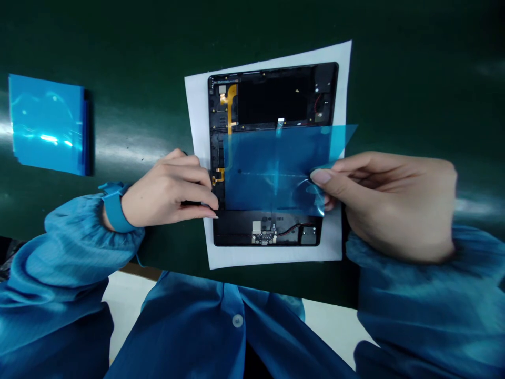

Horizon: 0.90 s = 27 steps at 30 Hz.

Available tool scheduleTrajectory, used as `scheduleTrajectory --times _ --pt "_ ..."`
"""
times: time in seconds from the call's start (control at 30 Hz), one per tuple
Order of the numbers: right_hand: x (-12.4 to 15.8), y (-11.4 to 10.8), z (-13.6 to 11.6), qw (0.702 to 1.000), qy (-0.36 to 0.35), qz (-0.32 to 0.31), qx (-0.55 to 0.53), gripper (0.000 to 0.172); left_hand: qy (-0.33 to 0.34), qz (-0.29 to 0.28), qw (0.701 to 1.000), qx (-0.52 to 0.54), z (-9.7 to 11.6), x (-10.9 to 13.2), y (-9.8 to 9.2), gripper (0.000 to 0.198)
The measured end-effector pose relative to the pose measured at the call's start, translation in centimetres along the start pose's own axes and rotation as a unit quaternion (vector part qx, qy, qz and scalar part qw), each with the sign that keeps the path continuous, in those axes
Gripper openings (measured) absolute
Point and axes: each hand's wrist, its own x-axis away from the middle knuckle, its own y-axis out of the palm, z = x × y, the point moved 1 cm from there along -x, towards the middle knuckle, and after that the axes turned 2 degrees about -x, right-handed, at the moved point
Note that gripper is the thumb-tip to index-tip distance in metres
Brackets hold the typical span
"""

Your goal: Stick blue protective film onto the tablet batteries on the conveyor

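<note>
An opened black tablet body [272,100] lies on a white sheet of paper [339,68] in the middle of the dark green table. A translucent blue film [272,168] is spread over its middle section. My right hand [390,202] pinches the film's right edge between thumb and fingers. My left hand [169,192] rests at the tablet's left edge, fingers pressed together against the frame and the film's left side. A small circuit board [264,234] with wires shows at the tablet's near end.
A stack of blue films [49,123] lies on the green table [414,79] at the far left. The table's near edge runs just below the paper. I wear blue sleeves and a blue wrist strap [114,208].
</note>
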Motion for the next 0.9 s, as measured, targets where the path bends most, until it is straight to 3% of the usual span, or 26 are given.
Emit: scheduleTrajectory --times 0.63,0.9 --pt "-0.03 0.2 0.0 0.998 0.052 0.004 -0.04 0.01 0.012 0.018 1.0 0.005 0.01 -0.04 0.11 0.018" --pt "-0.1 0.11 -0.1 0.996 0.076 -0.005 -0.042 0.011 -0.021 -0.011 1.0 0.014 -0.03 0.02 0.03 0.016"
